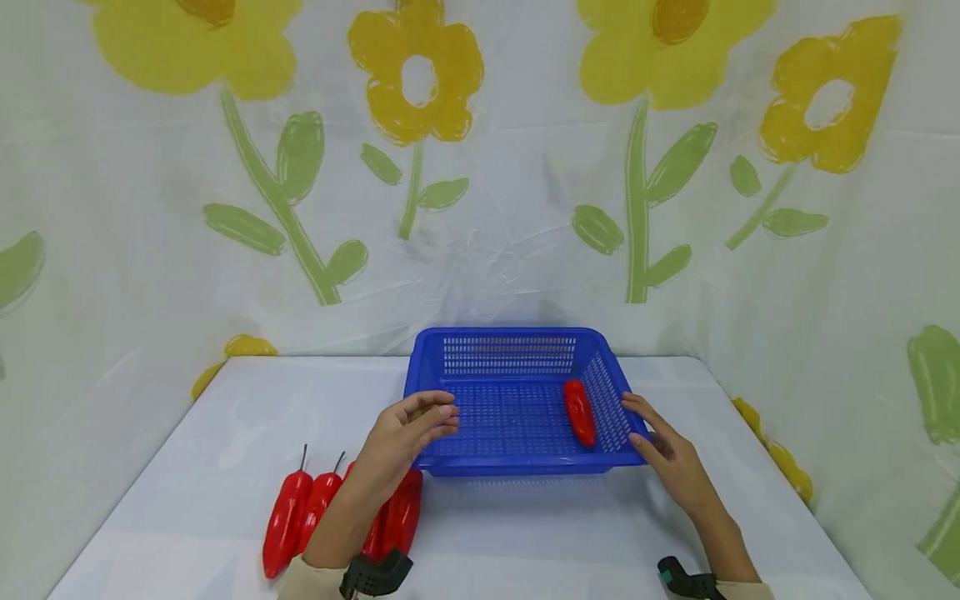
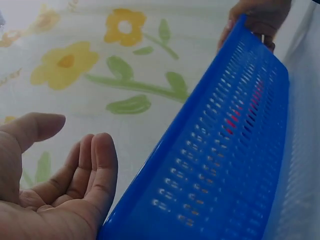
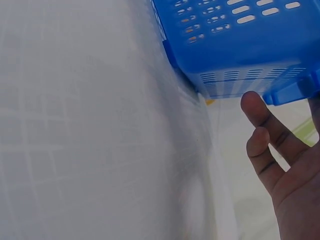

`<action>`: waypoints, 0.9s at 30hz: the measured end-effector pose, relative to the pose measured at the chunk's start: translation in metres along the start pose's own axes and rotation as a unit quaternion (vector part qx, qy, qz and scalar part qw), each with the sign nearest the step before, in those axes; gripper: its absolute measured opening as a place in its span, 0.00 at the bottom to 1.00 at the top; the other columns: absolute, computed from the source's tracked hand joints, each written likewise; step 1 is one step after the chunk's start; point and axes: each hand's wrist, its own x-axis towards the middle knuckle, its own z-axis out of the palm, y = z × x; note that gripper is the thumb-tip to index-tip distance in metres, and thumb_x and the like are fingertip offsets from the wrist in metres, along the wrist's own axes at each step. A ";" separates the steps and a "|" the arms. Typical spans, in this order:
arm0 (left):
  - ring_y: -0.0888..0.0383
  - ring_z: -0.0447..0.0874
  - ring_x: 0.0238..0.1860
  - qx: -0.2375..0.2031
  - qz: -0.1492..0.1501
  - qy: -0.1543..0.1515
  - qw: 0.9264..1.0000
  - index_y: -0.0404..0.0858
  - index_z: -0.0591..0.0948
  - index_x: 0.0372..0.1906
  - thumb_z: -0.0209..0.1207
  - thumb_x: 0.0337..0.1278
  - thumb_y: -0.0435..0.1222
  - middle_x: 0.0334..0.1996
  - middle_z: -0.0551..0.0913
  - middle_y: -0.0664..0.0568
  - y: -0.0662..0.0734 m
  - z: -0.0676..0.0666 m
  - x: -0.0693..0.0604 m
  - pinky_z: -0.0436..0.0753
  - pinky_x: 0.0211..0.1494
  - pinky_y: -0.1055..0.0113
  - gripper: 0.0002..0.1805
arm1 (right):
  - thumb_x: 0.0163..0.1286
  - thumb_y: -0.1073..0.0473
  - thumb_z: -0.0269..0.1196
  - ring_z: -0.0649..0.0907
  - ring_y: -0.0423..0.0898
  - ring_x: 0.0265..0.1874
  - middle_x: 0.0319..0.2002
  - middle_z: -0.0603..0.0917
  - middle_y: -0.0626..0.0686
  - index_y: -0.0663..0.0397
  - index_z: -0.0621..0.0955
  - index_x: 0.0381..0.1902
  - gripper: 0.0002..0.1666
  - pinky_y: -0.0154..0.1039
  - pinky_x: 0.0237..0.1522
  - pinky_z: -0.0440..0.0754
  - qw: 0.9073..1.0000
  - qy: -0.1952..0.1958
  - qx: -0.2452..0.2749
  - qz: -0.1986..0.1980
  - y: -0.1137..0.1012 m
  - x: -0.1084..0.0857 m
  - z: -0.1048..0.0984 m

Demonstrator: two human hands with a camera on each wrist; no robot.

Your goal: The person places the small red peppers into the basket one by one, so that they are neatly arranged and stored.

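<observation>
A blue plastic basket [image 1: 510, 463] has one red chili pepper [image 1: 579, 412] inside, near its right wall. At the basket's left end, my left hand [image 1: 405, 433] has its fingers bent loosely with nothing in them. The left wrist view has this hand [image 2: 65, 185] beside the rim of the basket [image 2: 200, 145], thumb and fingers apart. My right hand [image 1: 671, 462] holds the basket's right rim near the front corner. Seen from the right wrist, two fingers of that hand [image 3: 300, 175] are off the basket wall [image 3: 240, 45]; its thumb is out of frame.
Several red chili peppers [image 1: 287, 521] lie on the white table [image 1: 202, 467] at the front left, partly hidden by my left forearm. Behind the basket hangs a white cloth [image 1: 517, 200] printed with yellow flowers and green leaves.
</observation>
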 end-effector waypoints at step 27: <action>0.60 0.86 0.47 0.204 0.062 0.179 0.961 0.35 0.76 0.60 0.61 0.68 0.47 0.52 0.83 0.43 0.018 -0.094 -0.047 0.80 0.56 0.71 0.25 | 0.78 0.54 0.55 0.61 0.60 0.73 0.76 0.61 0.48 0.40 0.67 0.75 0.29 0.75 0.59 0.65 1.000 -0.006 0.004 0.008 0.001 -0.002 0.001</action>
